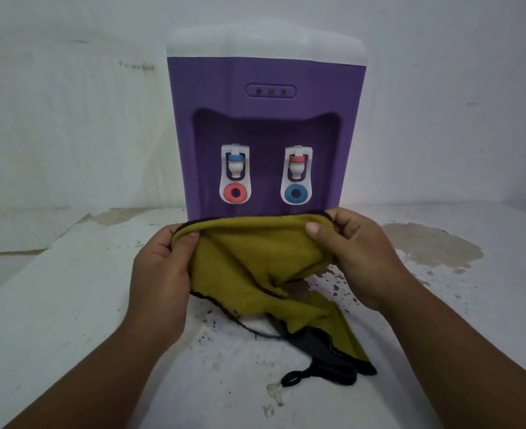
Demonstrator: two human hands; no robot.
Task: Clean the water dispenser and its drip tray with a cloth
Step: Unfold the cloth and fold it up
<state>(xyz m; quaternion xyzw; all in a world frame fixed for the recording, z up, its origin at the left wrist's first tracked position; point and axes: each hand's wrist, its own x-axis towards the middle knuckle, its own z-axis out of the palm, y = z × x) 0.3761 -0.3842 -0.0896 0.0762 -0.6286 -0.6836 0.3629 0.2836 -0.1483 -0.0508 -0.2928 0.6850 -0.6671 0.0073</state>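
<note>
While we face the purple water dispenser (266, 75), we hold the yellow-green cloth (255, 258) spread just in front of its base. Our left hand (159, 267) pinches the cloth's upper edge toward the dispenser's left side. Our right hand (357, 252) pinches the same edge toward its right side. The cloth hangs down onto the stained white surface (69, 305) before the dispenser, partly covering a black object (326, 357).

The water dispenser (266, 82) at frame centre had a matt, finely grained purple plastic front under a smooth white plastic top. The cloth (249, 261) below it looked soft and napped, its edge dark-stitched. The white painted table (69, 305) was rough, chipped and stained.
</note>
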